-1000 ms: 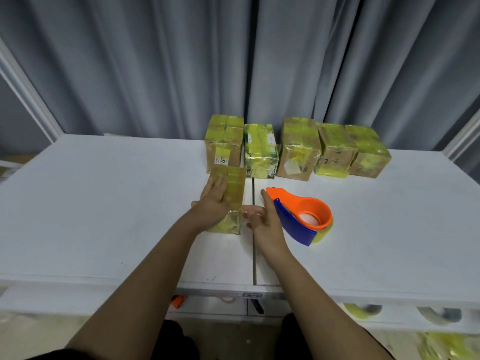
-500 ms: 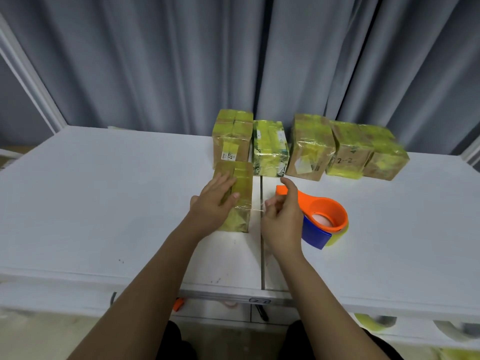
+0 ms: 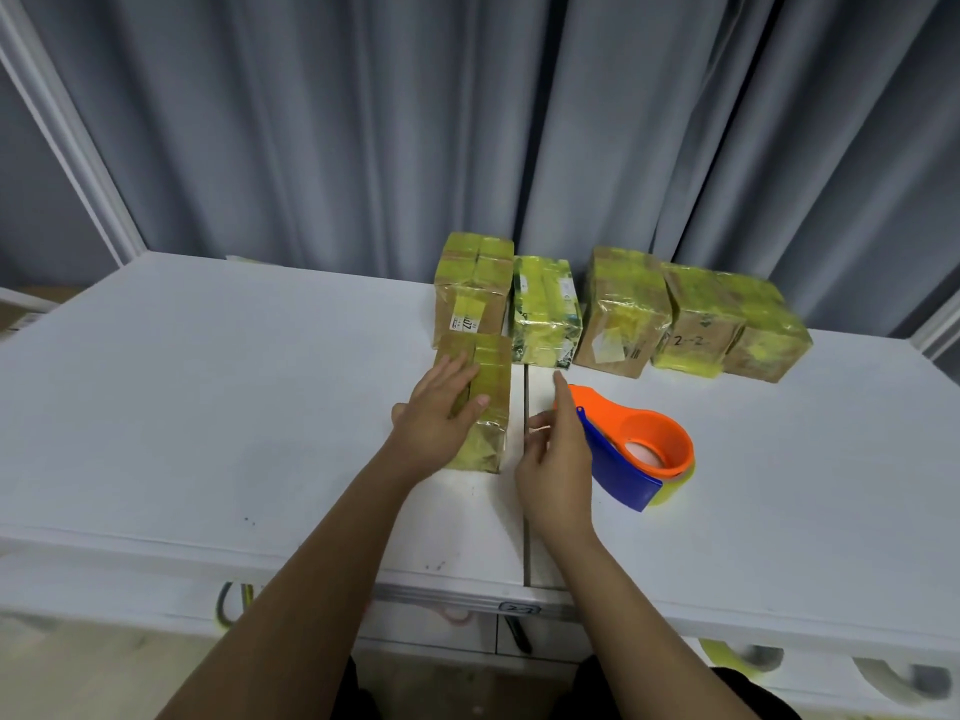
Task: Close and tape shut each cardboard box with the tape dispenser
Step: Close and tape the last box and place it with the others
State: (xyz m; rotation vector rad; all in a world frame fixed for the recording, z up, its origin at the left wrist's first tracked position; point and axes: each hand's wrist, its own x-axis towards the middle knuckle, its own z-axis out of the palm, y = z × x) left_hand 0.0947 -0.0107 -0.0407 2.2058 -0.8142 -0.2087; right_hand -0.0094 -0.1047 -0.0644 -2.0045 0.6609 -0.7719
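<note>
Right hand (image 3: 558, 459) lifted, index now pointing, holding nothing I can tell | left hand (image 3: 436, 415) flat on yellow-taped cardboard box (image 3: 480, 407) | orange-and-blue tape dispenser (image 3: 631, 449) beside right hand | five taped boxes (image 3: 618, 311) behind, looks nearly done

A small cardboard box (image 3: 480, 402), closed and wrapped in yellow tape, lies mid-tabletop. Five more taped boxes (image 3: 618, 309) stand in a row along the tabletop's far edge. The orange-and-blue tape dispenser (image 3: 631, 449) lies on its side, just right of the tabletop's centre seam.
</note>
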